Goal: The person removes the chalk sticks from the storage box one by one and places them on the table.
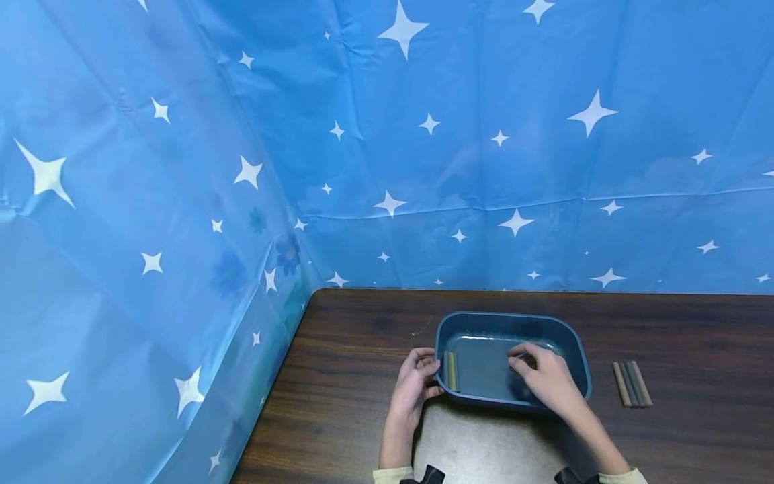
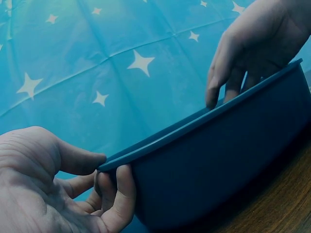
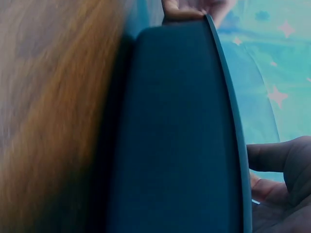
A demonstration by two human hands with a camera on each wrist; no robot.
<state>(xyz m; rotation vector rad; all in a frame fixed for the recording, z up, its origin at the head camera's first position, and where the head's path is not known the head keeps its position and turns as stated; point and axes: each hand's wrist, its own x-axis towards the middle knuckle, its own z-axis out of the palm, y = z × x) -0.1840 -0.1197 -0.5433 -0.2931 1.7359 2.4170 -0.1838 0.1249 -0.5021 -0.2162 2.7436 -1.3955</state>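
Observation:
My left hand [image 1: 414,383] grips the left end of a dark blue rectangular basin [image 1: 514,399]. In the left wrist view, its thumb lies at the rim [image 2: 160,140] and its fingers curl against the outer wall. Inside the basin, a few short sticks [image 1: 451,371], one of them yellowish, lie side by side along the left end. My right hand [image 1: 547,380] reaches over the near rim into the basin's right half, thumb and forefinger apart, and no stick shows between them. The left wrist view has its fingers pointing down, partly hidden behind the rim.
Right of the basin, several short sticks [image 1: 632,384] in tan and dark grey lie together on the brown wooden table [image 1: 351,336]. A blue curtain [image 1: 459,168] with white stars hangs behind the table and along its left side.

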